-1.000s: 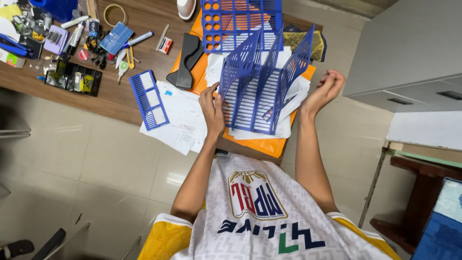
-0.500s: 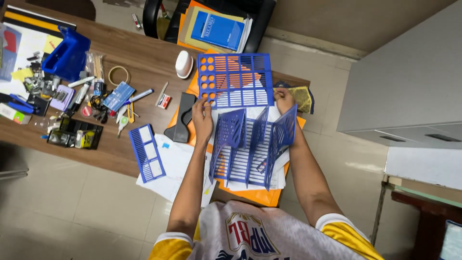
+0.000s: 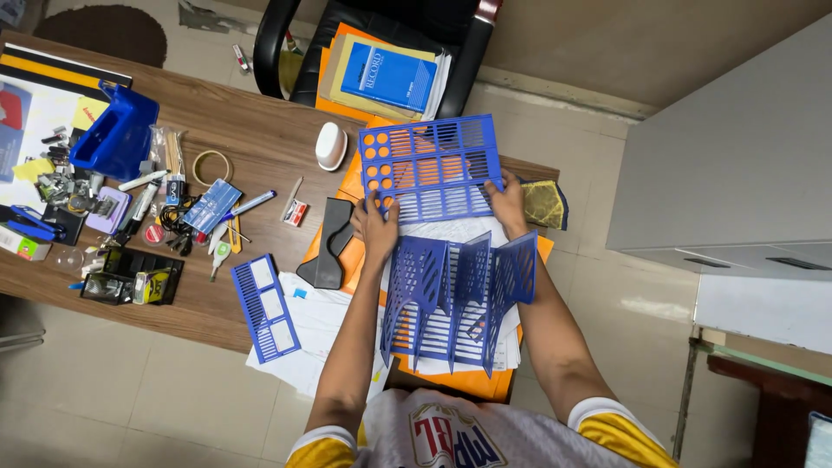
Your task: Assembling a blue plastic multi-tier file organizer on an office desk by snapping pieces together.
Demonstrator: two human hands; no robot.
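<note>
A blue plastic file rack (image 3: pixel 455 299) with several upright slotted dividers stands on papers at the near edge of the wooden desk (image 3: pixel 260 147). Behind it lies a flat blue slotted panel (image 3: pixel 431 166) with round holes on its left side. My left hand (image 3: pixel 374 227) grips that panel's near left edge. My right hand (image 3: pixel 509 202) grips its near right edge. A smaller blue slotted piece (image 3: pixel 264 306) lies apart on the left, untouched.
A black stapler-like object (image 3: pixel 327 244) lies left of my left hand. A white mouse (image 3: pixel 330 145), pens, a tape ring (image 3: pixel 211 165), a blue bin (image 3: pixel 117 132) and small clutter fill the desk's left. A chair (image 3: pixel 381 52) holding books stands behind; a grey cabinet (image 3: pixel 719 165) is right.
My hands let go of the raised rack, which now rests on the papers, and reached forward to take the flat panel's near edge. The camera view tilted farther over the desk.
</note>
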